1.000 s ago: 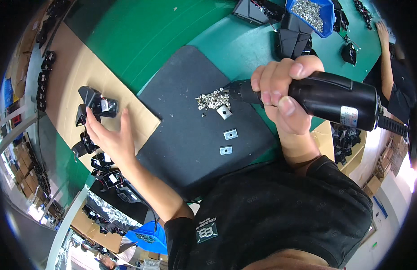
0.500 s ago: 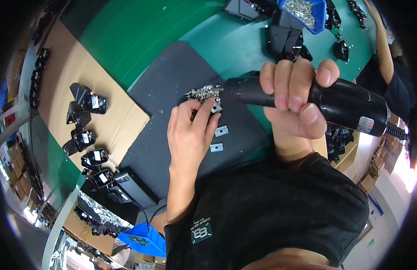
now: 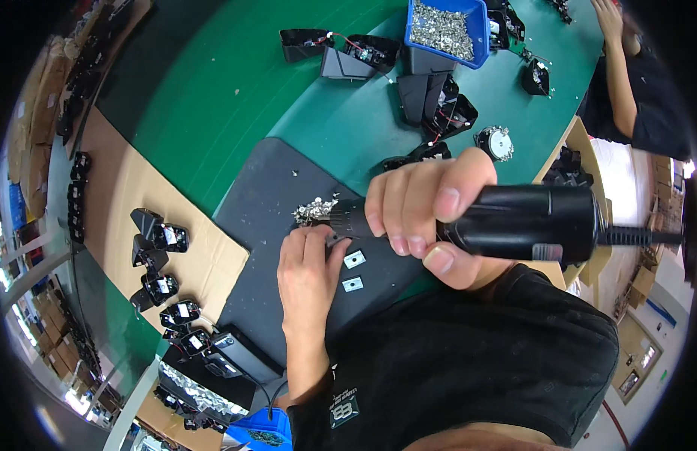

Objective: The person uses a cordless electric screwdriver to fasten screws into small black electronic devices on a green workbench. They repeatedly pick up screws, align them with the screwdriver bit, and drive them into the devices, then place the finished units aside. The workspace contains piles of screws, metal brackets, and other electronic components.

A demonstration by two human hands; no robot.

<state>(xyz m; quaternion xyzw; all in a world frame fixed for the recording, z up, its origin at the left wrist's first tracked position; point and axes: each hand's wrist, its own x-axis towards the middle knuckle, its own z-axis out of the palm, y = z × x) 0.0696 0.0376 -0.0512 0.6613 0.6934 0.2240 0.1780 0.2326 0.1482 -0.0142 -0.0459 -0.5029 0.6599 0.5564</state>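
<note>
My right hand (image 3: 431, 218) is wrapped round a black electric screwdriver (image 3: 540, 222), held nearly level with its tip end toward the left. My left hand (image 3: 309, 274) is closed in a pinch on a small metal plate (image 3: 338, 240), mostly covered by the fingers. The screwdriver's front end is beside these fingertips; whether it touches the plate is hidden. Just beyond them lies a pile of small silver screws (image 3: 315, 210) on the dark mat (image 3: 269, 195). Two metal plates, each with a dark centre hole, lie to the right of my left hand: one farther (image 3: 353, 259), one nearer (image 3: 352, 284).
A blue bin of metal parts (image 3: 480, 37) stands at the back among black housings (image 3: 359, 60). More black units (image 3: 160, 287) line the cardboard (image 3: 198, 233) at left. A black box-shaped device (image 3: 247, 353) lies at the mat's near-left edge. Another person's arm (image 3: 619, 83) shows at far right.
The view has shifted. My right hand has brought the screwdriver lower and leftward, its front end now at my left fingertips. The left hand keeps its pinch on the plate.
</note>
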